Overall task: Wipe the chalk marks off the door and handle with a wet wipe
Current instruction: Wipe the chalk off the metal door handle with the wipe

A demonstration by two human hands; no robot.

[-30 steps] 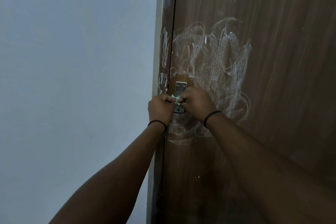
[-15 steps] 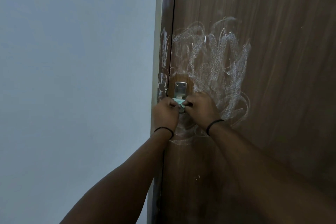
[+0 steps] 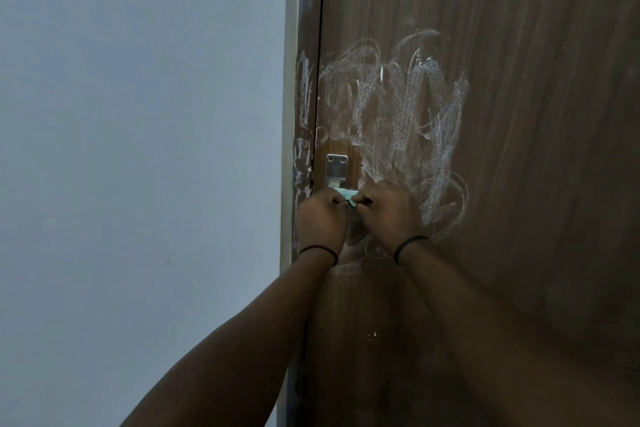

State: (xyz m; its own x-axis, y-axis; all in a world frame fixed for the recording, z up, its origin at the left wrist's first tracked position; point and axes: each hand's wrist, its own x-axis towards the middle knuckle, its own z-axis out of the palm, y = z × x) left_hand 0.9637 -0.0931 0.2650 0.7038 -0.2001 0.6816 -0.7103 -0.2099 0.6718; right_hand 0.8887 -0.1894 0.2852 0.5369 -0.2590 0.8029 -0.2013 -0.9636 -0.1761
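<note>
Both grips, left hand (image 3: 322, 218) & right hand (image 3: 384, 208), pinch pale-green wet wipe (image 3: 347, 196) at silver metal handle (image 3: 336, 172); best rub firmly w/ short strokes.

Interior doorway of a building; room type cannot be determined. Indicators: brown wood-grain door (image 3: 519, 114) set in a door frame (image 3: 294, 45), metal handle plate (image 3: 336, 170) screwed near the door edge, plain painted wall (image 3: 138, 149) adjoining the frame.

Brown door (image 3: 519, 114) chalk-scribbled above metal handle (image 3: 336, 170); pale-green wipe (image 3: 347, 195) below it.
</note>
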